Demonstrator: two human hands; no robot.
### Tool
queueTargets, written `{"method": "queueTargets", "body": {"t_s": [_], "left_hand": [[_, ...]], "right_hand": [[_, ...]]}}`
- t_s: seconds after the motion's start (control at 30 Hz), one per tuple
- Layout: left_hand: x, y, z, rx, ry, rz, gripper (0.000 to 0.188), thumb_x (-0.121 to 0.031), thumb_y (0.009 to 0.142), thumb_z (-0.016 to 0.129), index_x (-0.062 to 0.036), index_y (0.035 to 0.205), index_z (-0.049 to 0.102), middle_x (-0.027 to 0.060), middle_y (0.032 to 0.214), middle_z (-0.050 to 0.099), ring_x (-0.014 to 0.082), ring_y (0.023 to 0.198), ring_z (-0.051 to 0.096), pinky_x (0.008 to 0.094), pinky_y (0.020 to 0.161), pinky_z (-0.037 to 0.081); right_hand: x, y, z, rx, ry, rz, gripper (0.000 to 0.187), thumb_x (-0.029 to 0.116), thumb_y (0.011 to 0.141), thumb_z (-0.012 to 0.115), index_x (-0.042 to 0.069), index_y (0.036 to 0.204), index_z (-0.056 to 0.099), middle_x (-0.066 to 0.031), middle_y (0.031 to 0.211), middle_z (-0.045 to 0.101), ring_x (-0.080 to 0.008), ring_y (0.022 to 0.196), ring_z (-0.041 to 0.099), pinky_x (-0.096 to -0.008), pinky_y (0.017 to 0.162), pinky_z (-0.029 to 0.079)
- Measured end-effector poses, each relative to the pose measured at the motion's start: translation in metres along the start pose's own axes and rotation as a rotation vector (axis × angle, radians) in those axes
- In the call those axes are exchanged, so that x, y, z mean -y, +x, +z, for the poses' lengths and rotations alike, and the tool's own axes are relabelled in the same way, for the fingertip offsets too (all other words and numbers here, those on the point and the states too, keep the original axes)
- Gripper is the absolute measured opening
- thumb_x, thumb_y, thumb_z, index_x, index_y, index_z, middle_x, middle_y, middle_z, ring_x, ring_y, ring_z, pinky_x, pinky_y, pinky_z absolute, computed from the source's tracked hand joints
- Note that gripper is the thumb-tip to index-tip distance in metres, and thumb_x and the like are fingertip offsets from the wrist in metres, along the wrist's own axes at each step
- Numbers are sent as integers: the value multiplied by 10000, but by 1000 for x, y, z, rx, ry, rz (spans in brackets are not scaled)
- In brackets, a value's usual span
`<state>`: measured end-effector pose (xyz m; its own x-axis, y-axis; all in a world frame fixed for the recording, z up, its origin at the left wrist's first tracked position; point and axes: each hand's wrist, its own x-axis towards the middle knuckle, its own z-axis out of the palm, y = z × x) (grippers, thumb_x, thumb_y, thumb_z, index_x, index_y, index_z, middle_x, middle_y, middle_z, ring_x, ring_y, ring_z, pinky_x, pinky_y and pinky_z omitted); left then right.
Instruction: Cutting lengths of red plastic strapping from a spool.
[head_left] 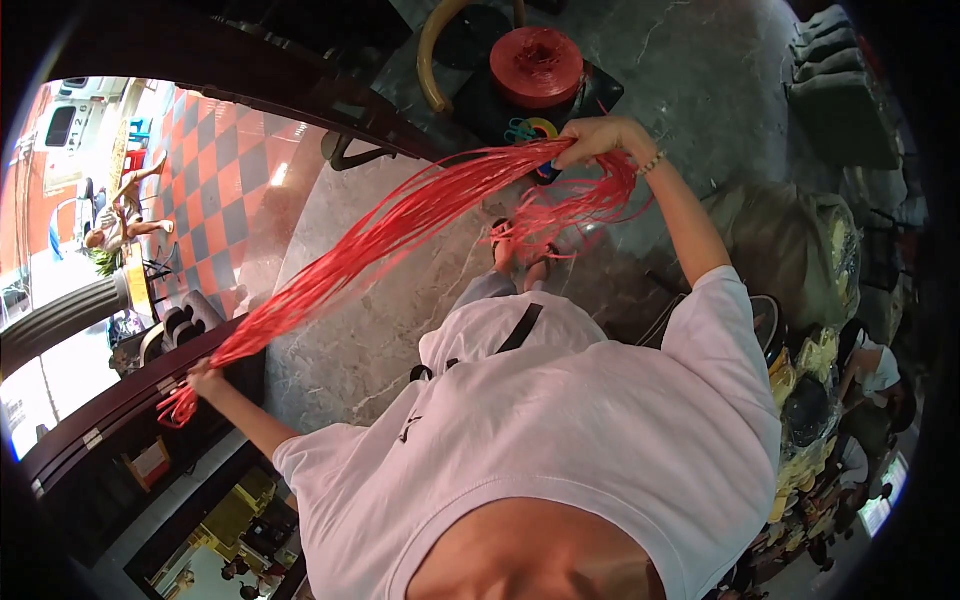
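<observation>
A long bundle of thin red plastic strands (375,225) stretches slantwise between my two hands. At the lower left, my left hand (205,382) is closed round one end, with short looped ends poking out below the fist. My right hand (605,140), raised at the upper right, grips the other end; loose strands hang down from it in a tangle. Something small and dark blue (547,172) shows under its fingers, too hidden to name. Just beyond that hand, teal-handled scissors (520,130) and a yellow ring-shaped roll (545,127) lie on a black seat (485,110).
A large red roll of twine (536,80) rests on the seat, by a curved wooden armrest (430,60). A dark door frame (270,75) runs along the left, with checkered tiles (210,180) outside, where a person (115,220) sits. Stacked dark chairs (840,95) and a covered heap (785,250) stand right.
</observation>
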<state>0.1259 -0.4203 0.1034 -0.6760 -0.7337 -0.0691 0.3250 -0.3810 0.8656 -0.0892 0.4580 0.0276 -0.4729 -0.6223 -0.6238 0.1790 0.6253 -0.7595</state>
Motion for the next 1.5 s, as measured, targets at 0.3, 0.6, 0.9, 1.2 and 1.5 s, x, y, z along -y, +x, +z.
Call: {"method": "queueTargets", "body": {"t_s": [0.3,0.6,0.9,1.2,1.5], "left_hand": [[270,-107,71,349,1744,-361,481,-430,680,789,18,711,616,83,699,567,184,683,537,392,608,444],[330,-305,385,1674,1326,17,552,-131,736,648,-32,1230,421,274,1004,595,425,932,574,429,765,473],[311,-254,334,1479,1538,268,214,-81,809,496,-73,1023,499,238,740,610,424,715,601,496,621,459],[273,-163,196,1314,1808,173,283,-143,845,521,-81,1118,483,238,861,619,415,812,609,484,665,475],[342,-225,307,1653,1172,-330,673,-396,779,664,-23,1300,459,166,1323,469,283,1208,457,387,1015,346]], "right_hand": [[47,49,58,-166,-426,3,353,338,724,588,-12,721,632,-127,607,586,-236,581,590,-382,548,442],[88,58,86,-240,-616,-103,292,293,667,626,11,734,663,-184,664,623,-326,676,634,-416,623,483],[-51,40,32,-693,-705,-172,265,329,698,688,149,892,693,-67,851,640,-287,936,582,-496,1013,297],[-82,34,21,-977,-765,-86,185,202,719,685,128,886,650,-38,910,592,-243,966,532,-419,856,413],[3,49,103,-1042,-815,-462,96,206,732,623,146,805,637,-9,835,561,-203,876,511,-348,815,375]]}}
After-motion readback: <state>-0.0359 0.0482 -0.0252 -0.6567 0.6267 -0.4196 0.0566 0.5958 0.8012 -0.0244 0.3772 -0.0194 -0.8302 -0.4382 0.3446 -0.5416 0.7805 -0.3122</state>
